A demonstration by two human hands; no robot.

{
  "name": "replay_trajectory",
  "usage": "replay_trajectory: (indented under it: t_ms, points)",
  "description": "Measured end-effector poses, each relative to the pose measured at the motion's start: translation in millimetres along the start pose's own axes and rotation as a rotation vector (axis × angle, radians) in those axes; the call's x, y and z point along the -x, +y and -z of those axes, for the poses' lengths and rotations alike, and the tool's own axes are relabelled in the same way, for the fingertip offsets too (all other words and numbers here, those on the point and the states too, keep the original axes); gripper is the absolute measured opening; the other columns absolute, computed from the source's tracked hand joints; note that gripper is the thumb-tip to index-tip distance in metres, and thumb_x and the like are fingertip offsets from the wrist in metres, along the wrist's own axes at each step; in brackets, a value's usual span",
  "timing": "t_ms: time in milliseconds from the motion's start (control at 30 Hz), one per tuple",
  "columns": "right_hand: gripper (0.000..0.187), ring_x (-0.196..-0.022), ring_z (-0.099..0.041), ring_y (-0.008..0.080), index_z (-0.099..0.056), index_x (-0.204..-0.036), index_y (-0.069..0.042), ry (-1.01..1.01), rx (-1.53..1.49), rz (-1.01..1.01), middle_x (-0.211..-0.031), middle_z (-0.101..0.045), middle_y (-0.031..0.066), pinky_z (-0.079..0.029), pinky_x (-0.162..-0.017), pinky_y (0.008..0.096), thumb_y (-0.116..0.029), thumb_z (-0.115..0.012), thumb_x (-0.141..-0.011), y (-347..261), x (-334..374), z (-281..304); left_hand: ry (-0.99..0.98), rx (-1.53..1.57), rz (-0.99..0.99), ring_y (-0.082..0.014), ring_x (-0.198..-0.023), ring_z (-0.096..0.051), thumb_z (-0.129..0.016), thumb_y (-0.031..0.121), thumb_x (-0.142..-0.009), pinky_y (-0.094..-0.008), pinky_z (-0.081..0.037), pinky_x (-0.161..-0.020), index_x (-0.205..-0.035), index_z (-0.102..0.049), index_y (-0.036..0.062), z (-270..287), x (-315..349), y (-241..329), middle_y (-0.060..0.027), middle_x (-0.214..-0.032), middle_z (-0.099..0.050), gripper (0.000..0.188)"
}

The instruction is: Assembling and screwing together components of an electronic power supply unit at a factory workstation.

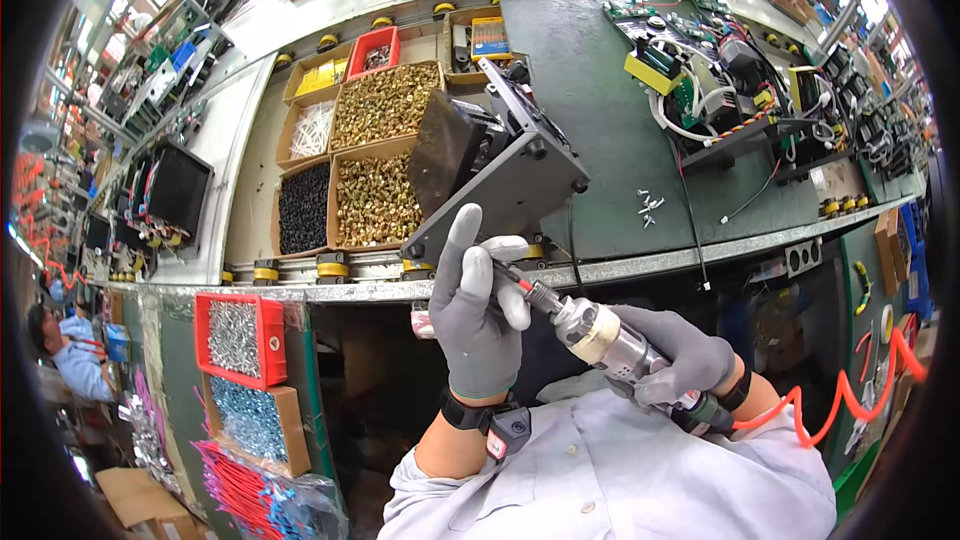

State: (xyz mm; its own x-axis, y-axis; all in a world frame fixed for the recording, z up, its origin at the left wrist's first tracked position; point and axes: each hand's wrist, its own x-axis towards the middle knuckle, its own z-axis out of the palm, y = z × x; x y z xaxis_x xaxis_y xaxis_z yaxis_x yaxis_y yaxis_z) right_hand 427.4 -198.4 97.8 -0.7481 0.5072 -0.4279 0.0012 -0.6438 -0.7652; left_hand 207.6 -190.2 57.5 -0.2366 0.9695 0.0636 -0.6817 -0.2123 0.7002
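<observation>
My right hand [690, 350], in a grey glove, is wrapped round a silver air screwdriver [615, 340], whose bit points up and left. At the bit's end, my gloved left hand [478, 310] has its thumb and some fingers curled in, while the index finger stretches upward. Anything small between those fingers is hidden. Just beyond them a dark grey metal chassis [500, 185] with round feet leans tilted at the bench edge. The left index fingertip overlaps its lower edge; I cannot tell if they touch.
Boxes of brass fasteners [385, 105] and black fasteners [303, 208] stand left of the chassis. Loose screws [650, 205] lie on the green mat, near a wired circuit assembly [720, 90]. An orange coiled hose [845, 395] trails right. A red bin of screws [240, 338] sits lower left.
</observation>
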Motion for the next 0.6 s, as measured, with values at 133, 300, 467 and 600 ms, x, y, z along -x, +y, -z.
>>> replay_trajectory:
  t_ms: [133,300,467,600]
  points:
    - [0.097,-0.083,-0.058,0.0109,-0.033,-0.153,0.001,-0.073,-0.111,0.005,-0.106,-0.059,0.0065,-0.051,-0.069,0.0275,-0.018,-0.079,-0.069,6,-1,7,-0.041,-0.027,0.008,-0.0046,-0.051,-0.053,-0.048,0.018,-0.106,-0.0234,-0.055,-0.057,-0.147,-0.044,0.0003,1,-1,2,-0.0168,-0.109,-0.071,0.045]
    - [0.097,-0.087,-0.057,0.0101,-0.032,-0.153,0.001,-0.054,-0.036,0.051,-0.109,-0.058,0.0056,-0.051,-0.075,0.0274,-0.013,-0.079,-0.069,4,1,7,0.034,0.079,0.053,-0.0050,-0.049,-0.054,-0.049,0.021,-0.106,-0.0229,-0.054,-0.055,-0.148,-0.044,0.0022,-3,-6,3,-0.0141,-0.112,-0.072,0.047]
    - [0.095,-0.090,-0.057,0.0106,-0.031,-0.154,-0.001,-0.073,-0.079,0.067,-0.113,-0.058,0.0060,-0.051,-0.078,0.0281,-0.011,-0.076,-0.071,6,3,7,0.005,0.179,0.134,-0.0038,-0.052,-0.053,-0.050,0.025,-0.107,-0.0230,-0.052,-0.058,-0.148,-0.042,-0.0014,-11,-5,5,-0.0050,-0.110,-0.072,0.050]
    - [0.093,-0.092,-0.057,0.0107,-0.031,-0.155,-0.002,-0.082,-0.048,0.098,-0.113,-0.058,0.0059,-0.051,-0.080,0.0284,-0.009,-0.073,-0.073,6,6,7,0.028,0.113,0.111,-0.0025,-0.053,-0.049,-0.048,0.026,-0.108,-0.0226,-0.046,-0.058,-0.148,-0.041,-0.0030,-18,-2,3,-0.0020,-0.107,-0.071,0.050]
